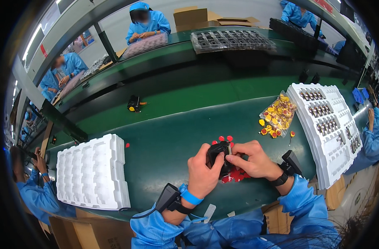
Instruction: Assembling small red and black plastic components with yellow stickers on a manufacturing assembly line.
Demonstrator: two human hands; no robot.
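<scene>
Two bare hands meet above a dark green table (pixel 168 133). The left hand's (pixel 202 170) fingers curl around a black part (pixel 225 169), thumb pressed against it; the right hand's (pixel 255 161) thumb and fingers pinch its right side. Red pieces (pixel 238 176) lie beneath. To the right, a clear bag (pixel 285 120) holds yellow-and-red pieces (pixel 276 109), and stacked white trays (pixel 339 103) hold metal parts (pixel 327 125). More white moulded trays (pixel 89 172) stand at left. Beyond a green strip (pixel 197 96), people in blue (pixel 158 23) work.
</scene>
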